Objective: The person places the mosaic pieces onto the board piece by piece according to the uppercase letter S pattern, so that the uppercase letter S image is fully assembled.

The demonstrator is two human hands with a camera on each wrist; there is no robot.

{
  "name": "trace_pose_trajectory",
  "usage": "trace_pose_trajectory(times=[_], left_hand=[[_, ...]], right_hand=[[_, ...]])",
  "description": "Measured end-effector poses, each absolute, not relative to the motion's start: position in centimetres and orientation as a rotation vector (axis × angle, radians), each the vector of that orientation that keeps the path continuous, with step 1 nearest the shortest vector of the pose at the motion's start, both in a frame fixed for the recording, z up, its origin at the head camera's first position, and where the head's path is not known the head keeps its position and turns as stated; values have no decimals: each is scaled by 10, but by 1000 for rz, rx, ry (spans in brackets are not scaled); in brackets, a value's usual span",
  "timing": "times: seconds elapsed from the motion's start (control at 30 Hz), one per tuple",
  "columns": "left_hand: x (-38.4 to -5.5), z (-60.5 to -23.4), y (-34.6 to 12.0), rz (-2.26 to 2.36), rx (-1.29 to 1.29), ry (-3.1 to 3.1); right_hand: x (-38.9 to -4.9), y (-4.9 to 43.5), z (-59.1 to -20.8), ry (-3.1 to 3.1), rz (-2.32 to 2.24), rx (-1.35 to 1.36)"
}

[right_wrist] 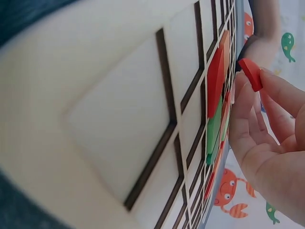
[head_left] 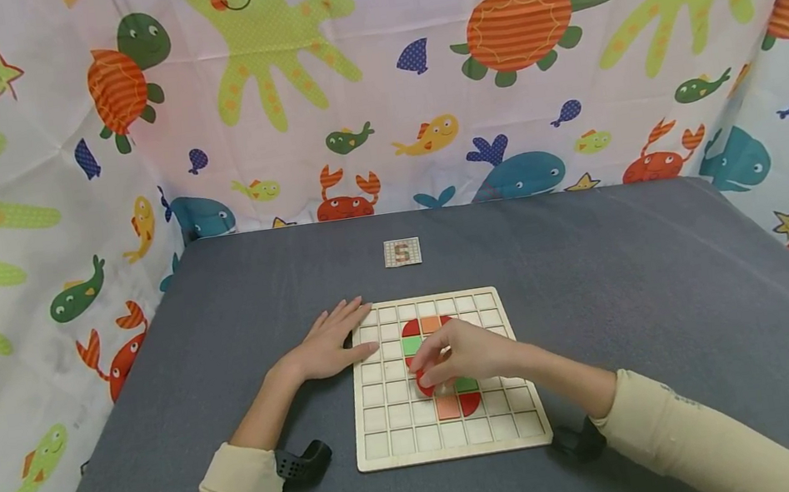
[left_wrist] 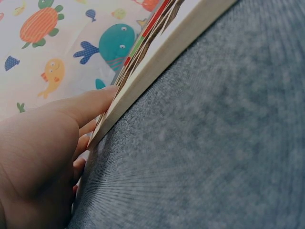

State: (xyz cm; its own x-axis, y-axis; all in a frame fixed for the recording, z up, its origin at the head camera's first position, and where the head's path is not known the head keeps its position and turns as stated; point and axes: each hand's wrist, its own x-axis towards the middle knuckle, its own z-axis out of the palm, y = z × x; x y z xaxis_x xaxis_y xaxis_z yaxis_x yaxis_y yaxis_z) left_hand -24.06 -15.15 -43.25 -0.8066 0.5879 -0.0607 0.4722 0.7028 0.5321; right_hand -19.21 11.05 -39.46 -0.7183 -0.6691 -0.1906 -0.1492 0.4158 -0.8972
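Observation:
A pale wooden grid board (head_left: 396, 439) lies on the grey table with red, green and orange tiles in its middle cells. My right hand (head_left: 471, 350) hovers over the lower middle of the board. Between its thumb and fingers it pinches a red tile (right_wrist: 252, 74) with a curved edge, tilted above the grid. My left hand (head_left: 328, 343) rests at the board's upper left edge with straight fingers, its thumb touching the rim. An orange tile (head_left: 447, 407) and a red quarter-round tile (head_left: 470, 403) sit low in the pattern; the right hand hides part of the middle.
A small card (head_left: 402, 252) with a gridded pattern lies behind the board. A printed cloth (head_left: 370, 73) with sea animals hangs around the back and sides of the grey table (head_left: 643, 287). Dark straps (head_left: 304, 463) are at both wrists.

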Motion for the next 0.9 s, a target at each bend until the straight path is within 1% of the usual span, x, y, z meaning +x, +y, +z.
trace_pose_trajectory(times=[0.23,0.6,0.9], left_hand=[[-240,-432,-151,745,854,2683],[-239,-432,-152,737,855,2688],[-240,-432,-152,748,855,2681]], right_hand=[[-193,106,-399,2165,-1218,-821],[-191,99,-402,2170,-1140,-904],[-191,97,-400,2189,-1088,-923]])
